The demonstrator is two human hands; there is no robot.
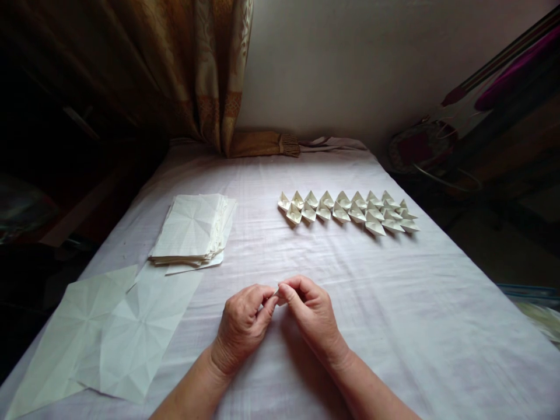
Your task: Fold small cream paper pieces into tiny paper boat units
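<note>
My left hand [242,324] and my right hand [310,312] meet at the fingertips over the near middle of the white cloth. Both are curled shut, pinching a small folded piece of white paper [276,291] between them. Only a sliver of that paper shows; the fingers hide the remainder. Farther back, to the right, several small folded paper boats [347,211] lie in two rows. A stack of creased paper squares [195,228] sits to the left of the hands.
Two large creased paper sheets [105,332] lie flat at the near left corner. The white cloth [394,303] covers a table that ends against a pale wall. A patterned curtain [210,76] hangs at the back left. Dark clutter stands beside the right edge.
</note>
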